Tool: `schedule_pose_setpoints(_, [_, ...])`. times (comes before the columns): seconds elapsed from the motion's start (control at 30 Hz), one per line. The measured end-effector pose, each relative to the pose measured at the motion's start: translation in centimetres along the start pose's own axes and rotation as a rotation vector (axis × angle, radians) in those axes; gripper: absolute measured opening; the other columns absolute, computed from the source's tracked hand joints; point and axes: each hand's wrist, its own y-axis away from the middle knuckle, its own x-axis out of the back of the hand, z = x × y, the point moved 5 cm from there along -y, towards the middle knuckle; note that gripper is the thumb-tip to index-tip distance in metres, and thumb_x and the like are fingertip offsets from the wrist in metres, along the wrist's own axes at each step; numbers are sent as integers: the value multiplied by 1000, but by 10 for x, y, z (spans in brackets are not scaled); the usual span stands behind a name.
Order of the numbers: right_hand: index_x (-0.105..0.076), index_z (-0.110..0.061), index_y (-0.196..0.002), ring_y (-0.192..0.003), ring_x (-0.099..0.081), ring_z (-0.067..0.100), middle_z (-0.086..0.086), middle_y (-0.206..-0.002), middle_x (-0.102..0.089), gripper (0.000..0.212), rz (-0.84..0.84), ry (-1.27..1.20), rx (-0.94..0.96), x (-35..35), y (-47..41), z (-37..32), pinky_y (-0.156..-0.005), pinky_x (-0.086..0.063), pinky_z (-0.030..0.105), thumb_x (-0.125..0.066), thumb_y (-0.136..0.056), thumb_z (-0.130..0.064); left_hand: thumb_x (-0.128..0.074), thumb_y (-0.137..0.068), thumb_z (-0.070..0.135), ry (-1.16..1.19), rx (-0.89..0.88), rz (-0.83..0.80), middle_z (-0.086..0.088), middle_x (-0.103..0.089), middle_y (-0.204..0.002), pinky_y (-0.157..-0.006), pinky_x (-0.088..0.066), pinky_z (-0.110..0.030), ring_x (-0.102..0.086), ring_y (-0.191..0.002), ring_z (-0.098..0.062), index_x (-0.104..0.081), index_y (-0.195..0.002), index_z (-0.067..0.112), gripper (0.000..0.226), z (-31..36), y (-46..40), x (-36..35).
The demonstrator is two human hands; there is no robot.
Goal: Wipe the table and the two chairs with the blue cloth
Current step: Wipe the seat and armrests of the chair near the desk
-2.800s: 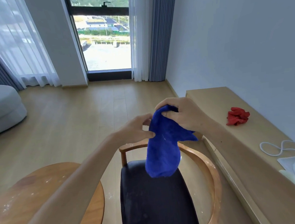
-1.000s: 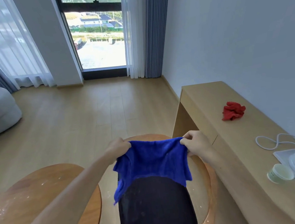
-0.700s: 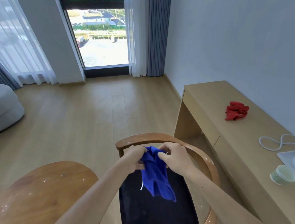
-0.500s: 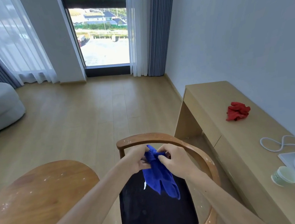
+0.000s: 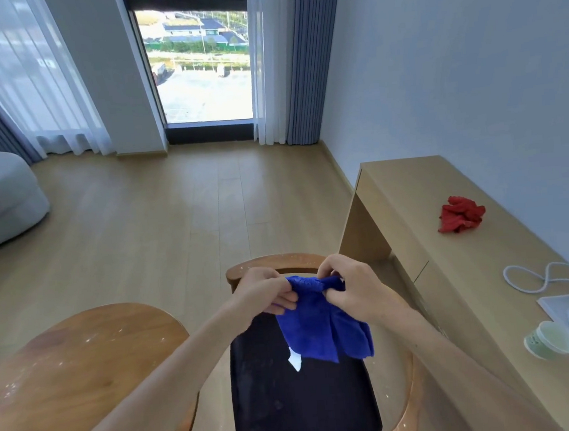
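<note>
1. Nearest to you, the round bench (image 5: 83, 370) at your left still carries white specks and smears on its wooden top, so I judge it is not wiped yet.
2. Just beside its right edge stands the chair (image 5: 303, 402). Its dark seat looks dusty, and white specks lie on the curved wooden backrest, so this chair also seems unwiped.
3. Above the far part of the seat you hold the blue cloth (image 5: 320, 325) in the air. It touches neither the chair nor the bench, and it hangs in folds with a small white tag at its lower edge.
4. Your left hand (image 5: 266, 294) pinches the upper left edge of the cloth, and your right hand (image 5: 350, 290) grips the upper right part with curled fingers. It looks like you are folding or gathering it before wiping.
5. Only one chair is visible, so I cannot tell the state of the second one.
6. Farther right, along the wall, a long desk (image 5: 413, 204) carries a red cloth (image 5: 462, 213), a paper cup (image 5: 550, 340) and a white cable (image 5: 536, 277).
7. My judgement: wiping has not clearly begun, and nearly all the task is left.
</note>
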Motion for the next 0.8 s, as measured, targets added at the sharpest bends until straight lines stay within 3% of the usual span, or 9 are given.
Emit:
schedule_pose_setpoints(0.07, [-53, -33, -84, -78, -57, 5, -15, -84, -58, 34, -14, -45, 11, 9, 0, -3, -68, -46, 16, -59, -82, 1, -68, -70, 23, -374, -244, 141, 0, -61, -102, -74, -52, -25, -59, -92, -16, -53, -108, 15, 42, 3, -2, 14])
schedule_pose_setpoints(0.17, [-57, -27, -88, -81, -60, 8, -13, -85, -62, 30, -41, -133, 25, 20, 3, -6, -73, -51, 20, -58, -84, 2, -72, -61, 46, -542, -423, -126, 13, -47, -124, -97, -39, -26, -44, -115, -6, -43, -129, 27, 76, -6, -7, 10])
schedule_pose_setpoints(0.23, [-59, -22, -92, -83, -62, 10, -8, -88, -65, 24, -29, -164, -2, 25, 5, -2, -75, -53, 22, -59, -86, 1, -72, -74, 39, -565, -467, -239, 12, -62, -108, -92, -45, -25, -56, -102, -4, -60, -108, 24, 40, -7, -7, 4])
schedule_pose_setpoints(0.3, [-57, -25, -89, -81, -61, 5, -8, -86, -66, 26, 6, -120, -42, 29, 6, 4, -71, -51, 19, -59, -86, 1, -67, -81, 26, -635, -548, -149, 6, -67, -87, -82, -51, -30, -61, -85, -9, -63, -87, 19, 10, 0, -12, 5])
schedule_pose_setpoints(0.43, [-49, -23, -88, -64, -55, 4, -5, -76, -60, 17, 57, -33, -196, 31, 9, 13, -54, -40, 13, -55, -88, -6, -51, -85, 21, -792, -598, -17, 3, -60, -81, -70, -49, -36, -56, -76, -18, -52, -83, 17, 5, 22, -11, 5])
schedule_pose_setpoints(0.53, [-48, -17, -92, -68, -58, 16, 2, -77, -62, 7, 142, -72, -334, 24, 11, 17, -57, -45, 25, -52, -87, -12, -42, -88, 21, -864, -569, 73, 1, -52, -77, -62, -44, -36, -51, -70, -22, -41, -81, 15, 9, 33, -5, -3])
schedule_pose_setpoints(0.63, [-45, -18, -92, -70, -58, 14, 1, -79, -60, 8, 216, -132, -352, 9, 11, 8, -58, -46, 26, -51, -90, -14, -38, -92, 18, -758, -456, 220, 1, -49, -73, -51, -35, -24, -47, -58, -13, -37, -84, 13, 9, 41, 1, -15])
schedule_pose_setpoints(0.73, [-44, -23, -103, -79, -60, 6, -6, -90, -61, 18, 168, -269, -329, -5, 9, -3, -63, -49, 21, -57, -91, -22, -38, -97, 22, -387, -189, 191, -5, -62, -81, -47, -42, -5, -58, -42, -8, -50, -98, 6, 19, 37, 2, -24])
schedule_pose_setpoints(0.8, [-43, -27, -117, -93, -61, 4, -12, -103, -61, 43, 65, -378, -314, -11, 10, 1, -76, -52, 22, -68, -82, -34, -45, -96, 22, -40, -49, 104, -8, -66, -86, -57, -53, -10, -69, -58, -16, -60, -105, 4, 25, 33, 4, -26])
